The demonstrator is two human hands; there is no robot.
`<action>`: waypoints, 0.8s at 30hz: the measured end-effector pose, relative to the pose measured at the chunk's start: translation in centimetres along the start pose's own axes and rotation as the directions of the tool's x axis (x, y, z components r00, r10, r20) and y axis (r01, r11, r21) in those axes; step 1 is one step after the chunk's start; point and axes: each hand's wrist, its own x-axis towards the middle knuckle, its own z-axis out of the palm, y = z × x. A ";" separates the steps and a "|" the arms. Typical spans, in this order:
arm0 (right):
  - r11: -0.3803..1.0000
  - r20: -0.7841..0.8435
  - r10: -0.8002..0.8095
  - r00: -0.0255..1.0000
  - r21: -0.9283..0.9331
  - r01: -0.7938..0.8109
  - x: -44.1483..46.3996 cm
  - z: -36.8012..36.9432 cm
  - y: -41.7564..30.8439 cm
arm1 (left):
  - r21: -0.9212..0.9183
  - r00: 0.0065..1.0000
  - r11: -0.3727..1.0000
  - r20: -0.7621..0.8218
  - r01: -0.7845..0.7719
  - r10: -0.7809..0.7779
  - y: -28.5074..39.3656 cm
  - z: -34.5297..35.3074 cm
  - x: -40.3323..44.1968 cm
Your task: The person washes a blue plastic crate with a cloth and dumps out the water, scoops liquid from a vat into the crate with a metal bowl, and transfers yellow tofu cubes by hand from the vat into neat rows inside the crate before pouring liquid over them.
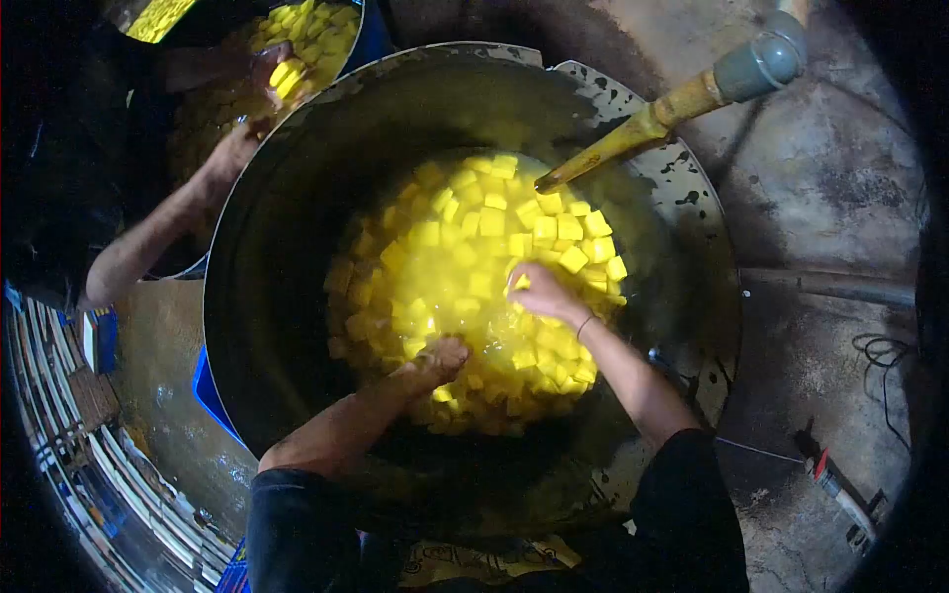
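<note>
Many yellow blocks [491, 221] float in cloudy yellow liquid inside a large round vat [267, 237]. My right hand [542, 294] is just over the liquid right of the middle, its fingers closed on a yellow block that shows at the fingertips. Lower and to the left, my left hand [442, 358] is at the surface among the blocks. Its fingers are curled, and what they hold, if anything, is hidden.
A pipe [633, 133] slants into the vat from the upper right. At the upper left a co-worker's arm [168, 232] reaches to another container [353, 40] of yellow blocks. A blue crate [210, 395] touches the vat's left side; a cable [883, 381] lies right.
</note>
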 end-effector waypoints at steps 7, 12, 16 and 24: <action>0.906 -0.450 -0.157 0.879 -0.419 -0.052 8.4 0.3 -2.6 | 0.356 0.976 0.916 -0.180 0.182 -0.124 2.7 -6.8 3.1; 0.881 -0.507 -0.119 0.854 -0.450 -0.144 11.3 3.3 -1.0 | 0.257 0.983 0.964 0.151 0.064 -0.105 -0.2 -5.3 5.4; 0.954 -0.433 -0.228 0.872 0.080 0.289 10.3 -0.3 2.1 | -0.346 0.935 0.935 -0.352 -0.082 -0.048 -1.6 -9.5 2.7; 0.830 -0.160 -0.193 0.968 0.499 0.249 1.5 -1.6 -2.1 | -0.884 0.868 -0.336 -0.139 -0.326 -0.477 -2.7 -9.3 5.5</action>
